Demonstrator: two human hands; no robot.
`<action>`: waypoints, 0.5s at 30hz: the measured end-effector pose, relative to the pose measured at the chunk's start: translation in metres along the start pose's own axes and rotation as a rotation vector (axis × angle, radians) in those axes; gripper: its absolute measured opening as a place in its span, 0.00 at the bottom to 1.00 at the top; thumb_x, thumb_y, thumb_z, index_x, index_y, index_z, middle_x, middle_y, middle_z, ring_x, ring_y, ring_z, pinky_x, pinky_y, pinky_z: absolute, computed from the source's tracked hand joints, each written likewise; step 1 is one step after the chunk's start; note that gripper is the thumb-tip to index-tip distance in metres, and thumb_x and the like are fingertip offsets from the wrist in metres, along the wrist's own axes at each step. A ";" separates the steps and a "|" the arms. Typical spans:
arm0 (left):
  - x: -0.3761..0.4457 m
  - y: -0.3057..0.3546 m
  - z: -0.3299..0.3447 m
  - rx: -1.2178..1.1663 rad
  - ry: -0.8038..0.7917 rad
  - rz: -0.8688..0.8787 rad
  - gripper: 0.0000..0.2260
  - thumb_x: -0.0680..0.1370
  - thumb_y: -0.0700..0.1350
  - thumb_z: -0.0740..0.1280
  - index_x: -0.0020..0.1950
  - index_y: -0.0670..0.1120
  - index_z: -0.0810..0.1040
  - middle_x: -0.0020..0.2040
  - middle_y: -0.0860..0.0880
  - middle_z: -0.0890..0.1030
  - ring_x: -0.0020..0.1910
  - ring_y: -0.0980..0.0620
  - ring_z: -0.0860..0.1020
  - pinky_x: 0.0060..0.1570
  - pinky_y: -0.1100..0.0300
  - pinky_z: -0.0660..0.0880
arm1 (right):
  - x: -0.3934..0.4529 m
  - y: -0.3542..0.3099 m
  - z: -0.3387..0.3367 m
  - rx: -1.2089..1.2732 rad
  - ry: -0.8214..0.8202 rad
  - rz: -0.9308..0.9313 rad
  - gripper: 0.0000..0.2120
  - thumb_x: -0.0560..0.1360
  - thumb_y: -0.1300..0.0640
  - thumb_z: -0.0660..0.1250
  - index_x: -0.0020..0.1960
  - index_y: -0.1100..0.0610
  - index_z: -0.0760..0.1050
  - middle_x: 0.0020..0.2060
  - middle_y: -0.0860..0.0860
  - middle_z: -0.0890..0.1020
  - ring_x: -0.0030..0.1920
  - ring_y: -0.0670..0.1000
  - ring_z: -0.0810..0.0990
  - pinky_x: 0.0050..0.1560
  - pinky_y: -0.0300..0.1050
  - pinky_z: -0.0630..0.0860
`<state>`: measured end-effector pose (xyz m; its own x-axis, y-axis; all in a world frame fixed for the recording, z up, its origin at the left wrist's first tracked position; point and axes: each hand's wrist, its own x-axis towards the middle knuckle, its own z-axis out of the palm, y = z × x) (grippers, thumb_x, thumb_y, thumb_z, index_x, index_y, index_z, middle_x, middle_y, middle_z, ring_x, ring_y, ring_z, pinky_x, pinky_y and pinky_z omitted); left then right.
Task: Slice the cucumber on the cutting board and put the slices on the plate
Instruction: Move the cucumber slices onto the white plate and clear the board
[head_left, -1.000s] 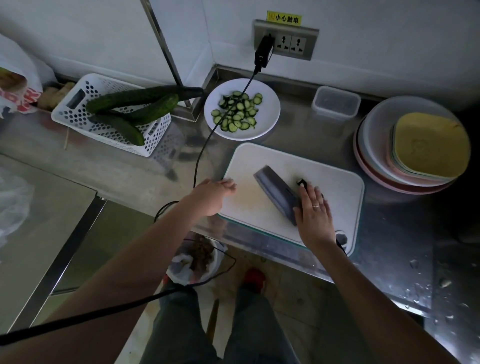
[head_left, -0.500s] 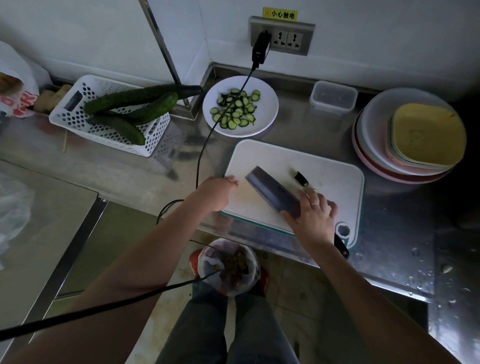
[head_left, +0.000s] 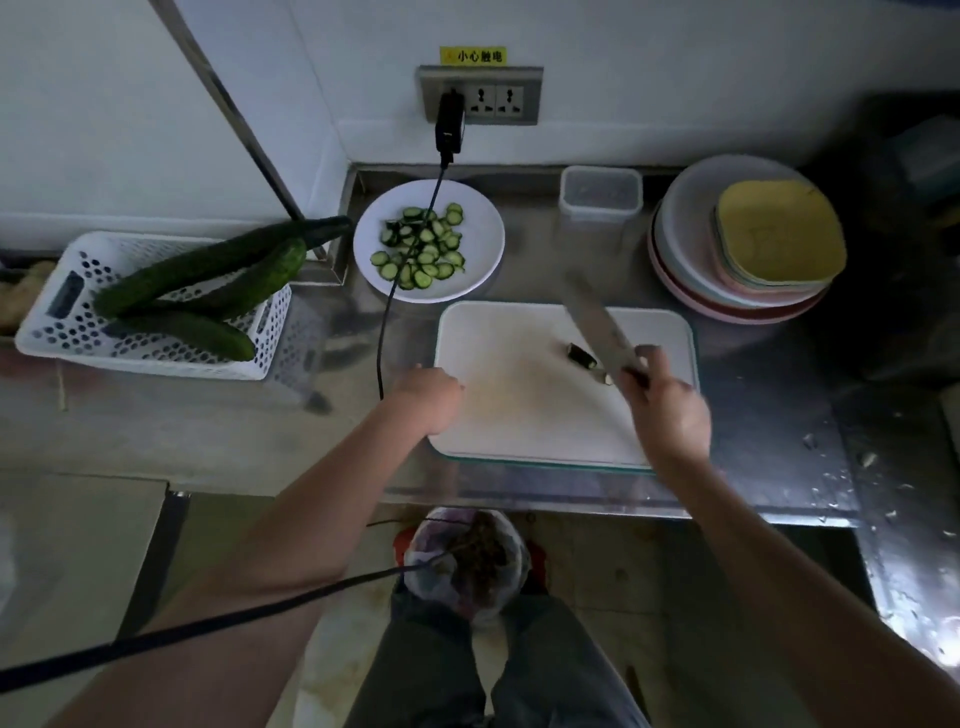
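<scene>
A white cutting board (head_left: 524, 395) lies on the steel counter with a small dark cucumber end (head_left: 582, 355) left on its right part. Behind it, a white plate (head_left: 483, 228) holds several cucumber slices (head_left: 423, 249). My right hand (head_left: 667, 410) grips the handle of a cleaver (head_left: 597, 325), its blade lifted and blurred, pointing up and away over the board's right side. My left hand (head_left: 428, 397) rests curled at the board's left edge, holding nothing.
A white basket (head_left: 67, 332) with three whole cucumbers (head_left: 208, 270) stands at the left. A clear container (head_left: 600, 197) and a stack of plates (head_left: 748, 244) sit at the back right. A black cable (head_left: 384, 332) runs from the wall socket across the plate. A waste bin (head_left: 467, 558) is below the counter.
My right hand has taken the cleaver by the handle and lifted it off the board, swinging the blade up to the right. The left hand stays at the board's edge.
</scene>
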<state>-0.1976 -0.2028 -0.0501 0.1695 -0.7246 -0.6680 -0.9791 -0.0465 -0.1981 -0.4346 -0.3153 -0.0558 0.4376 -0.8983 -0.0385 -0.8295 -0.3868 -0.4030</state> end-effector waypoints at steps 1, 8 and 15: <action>0.001 -0.003 -0.003 -0.007 -0.013 0.011 0.21 0.78 0.35 0.53 0.70 0.46 0.69 0.65 0.45 0.74 0.60 0.44 0.74 0.59 0.52 0.69 | 0.007 0.005 -0.007 -0.033 0.068 0.047 0.12 0.80 0.52 0.59 0.58 0.58 0.70 0.40 0.63 0.81 0.37 0.65 0.79 0.34 0.50 0.70; 0.003 -0.011 0.001 0.032 -0.048 0.099 0.23 0.78 0.34 0.51 0.74 0.45 0.62 0.67 0.43 0.71 0.62 0.43 0.72 0.67 0.48 0.63 | 0.026 0.020 0.010 -0.244 -0.026 0.070 0.09 0.82 0.53 0.55 0.52 0.57 0.69 0.42 0.58 0.80 0.37 0.60 0.78 0.34 0.48 0.70; 0.000 0.000 0.006 -0.050 -0.042 0.023 0.25 0.79 0.33 0.48 0.77 0.43 0.54 0.75 0.44 0.61 0.70 0.43 0.65 0.73 0.44 0.53 | 0.006 0.015 0.024 -0.386 -0.184 -0.176 0.06 0.81 0.57 0.55 0.57 0.53 0.67 0.45 0.54 0.80 0.37 0.58 0.79 0.34 0.45 0.69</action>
<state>-0.1969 -0.1989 -0.0545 0.1503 -0.6962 -0.7020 -0.9870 -0.0654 -0.1466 -0.4360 -0.3217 -0.0842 0.6084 -0.7739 -0.1756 -0.7906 -0.6104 -0.0492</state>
